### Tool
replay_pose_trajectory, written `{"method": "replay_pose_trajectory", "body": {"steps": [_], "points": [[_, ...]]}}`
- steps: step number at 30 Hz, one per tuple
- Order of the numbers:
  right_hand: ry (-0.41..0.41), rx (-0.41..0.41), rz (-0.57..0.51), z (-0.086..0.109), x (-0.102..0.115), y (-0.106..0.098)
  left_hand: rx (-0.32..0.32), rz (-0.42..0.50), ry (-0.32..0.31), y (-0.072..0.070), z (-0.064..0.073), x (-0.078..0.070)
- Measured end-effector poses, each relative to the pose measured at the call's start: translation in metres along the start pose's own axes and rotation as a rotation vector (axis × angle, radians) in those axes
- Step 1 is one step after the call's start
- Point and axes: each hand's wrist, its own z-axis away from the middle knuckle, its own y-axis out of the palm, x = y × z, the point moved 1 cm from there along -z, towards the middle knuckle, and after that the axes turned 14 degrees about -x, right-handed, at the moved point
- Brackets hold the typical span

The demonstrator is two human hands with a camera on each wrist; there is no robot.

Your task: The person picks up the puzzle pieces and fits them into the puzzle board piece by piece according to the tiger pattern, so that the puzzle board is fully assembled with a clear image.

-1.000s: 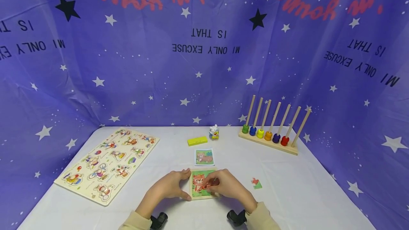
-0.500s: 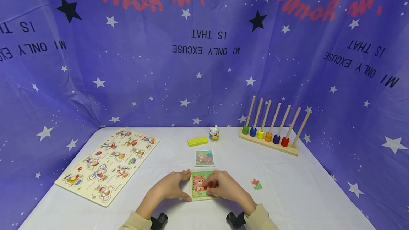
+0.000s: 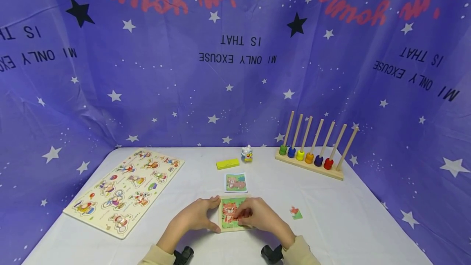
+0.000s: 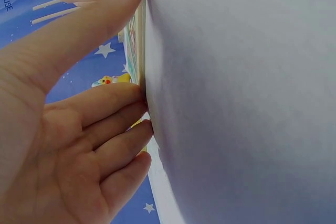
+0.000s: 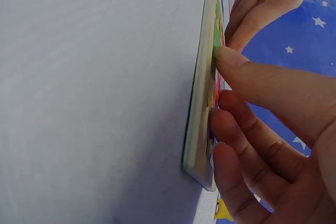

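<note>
A small wooden jigsaw board [image 3: 220, 214] with a red tiger on green lies flat at the front middle of the table. My left hand [image 3: 196, 214] rests at its left edge, thumb at the near corner and fairly straight fingers at the far one. Over the right half, my right hand [image 3: 262, 216] pinches a puzzle piece [image 5: 214, 65] at the picture's surface between thumb and curled fingers; the hand mostly hides it. One loose jigsaw piece [image 3: 295, 212], red and green, lies to the right. Just beyond the board is a picture card [image 3: 235, 183].
At the left lies a large peg puzzle board [image 3: 125, 191]. A yellow block [image 3: 227, 164] and a small toy figure [image 3: 247, 153] stand toward the back. A wooden bead rack [image 3: 309, 165] with upright rods is at the back right. Purple star-printed cloth [image 3: 235, 93] hangs behind.
Both hands stay nearly in place at the board. The right fingers shift only very slightly over the picture; the loose piece has not moved.
</note>
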Motion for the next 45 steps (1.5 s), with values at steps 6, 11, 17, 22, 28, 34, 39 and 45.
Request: {"method": "replay_pose_trajectory", "body": {"steps": [6, 11, 17, 22, 28, 34, 39, 45], "points": [[-0.017, 0.007, -0.001, 0.0, 0.0, -0.001, -0.006, 0.001, 0.013, 0.0, 0.0, 0.001], [-0.016, 0.018, 0.013, 0.0, 0.0, -0.001, -0.008, 0.001, 0.011, 0.0, 0.0, 0.001], [-0.001, 0.027, 0.019, 0.0, 0.003, -0.002, -0.009, 0.006, 0.014, 0.0, 0.001, 0.0], [0.012, 0.029, 0.022, -0.001, 0.006, -0.003, -0.006, 0.01, 0.011, -0.001, 0.0, -0.001], [0.019, 0.036, 0.013, 0.001, 0.003, -0.002, 0.002, 0.015, 0.004, 0.0, 0.001, 0.0], [0.006, -0.007, -0.014, 0.006, -0.005, -0.012, 0.005, 0.025, -0.001, 0.001, 0.002, 0.002], [-0.016, -0.057, 0.016, 0.017, -0.014, -0.03, 0.01, 0.019, -0.001, 0.002, 0.001, 0.002], [-0.004, -0.082, 0.064, 0.032, -0.025, -0.05, 0.009, 0.029, 0.012, 0.001, 0.0, 0.001]]}}
